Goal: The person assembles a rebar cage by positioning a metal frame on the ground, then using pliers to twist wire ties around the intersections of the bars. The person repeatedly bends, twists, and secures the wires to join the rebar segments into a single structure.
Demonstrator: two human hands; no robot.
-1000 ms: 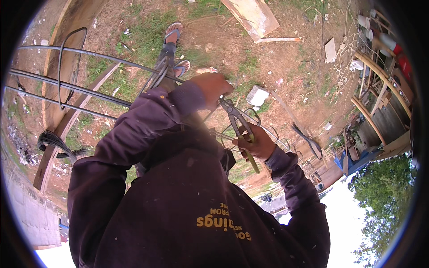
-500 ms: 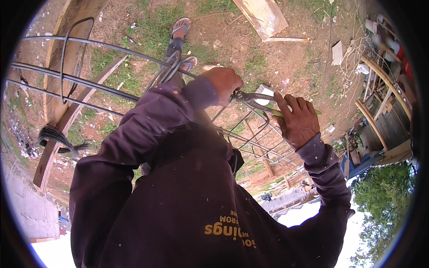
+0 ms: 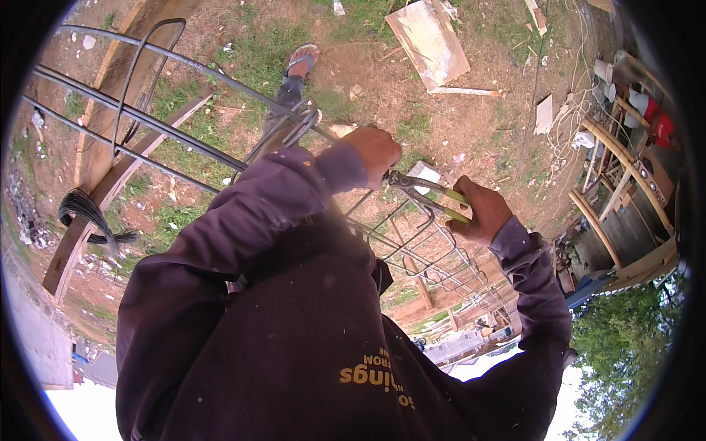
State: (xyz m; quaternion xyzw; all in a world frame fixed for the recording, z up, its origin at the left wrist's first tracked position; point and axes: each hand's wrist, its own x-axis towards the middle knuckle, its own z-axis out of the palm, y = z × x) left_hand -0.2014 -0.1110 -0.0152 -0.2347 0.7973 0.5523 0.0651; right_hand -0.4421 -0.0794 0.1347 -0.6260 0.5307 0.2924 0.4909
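Observation:
My right hand (image 3: 482,213) is closed round the green-handled end of a pair of pincers (image 3: 418,184), whose two handles stand slightly apart. The metal jaws reach left to the steel rebar cage (image 3: 169,132), just below my left hand (image 3: 376,153). That hand is closed at the cage, where one long bar runs in beneath it; what its fingers hold is hidden. Bent stirrups (image 3: 298,123) hang bunched on the bars left of my left hand. More of the cage (image 3: 419,242) extends to the lower right, with squared stirrups along it.
Wooden planks (image 3: 129,165) lie under the cage at left, one with a bundle of dark wire (image 3: 88,213) over it. A board (image 3: 428,44) lies on the grassy dirt. Tangled cord (image 3: 577,110) and piled timber (image 3: 625,162) are at right. My sandalled foot (image 3: 301,60) shows above.
My right hand has swung lower and wrapped round the pincers' handles, where its fingers were spread before. The handles now slant downward. My left hand stays at the cage while the view shifts slightly.

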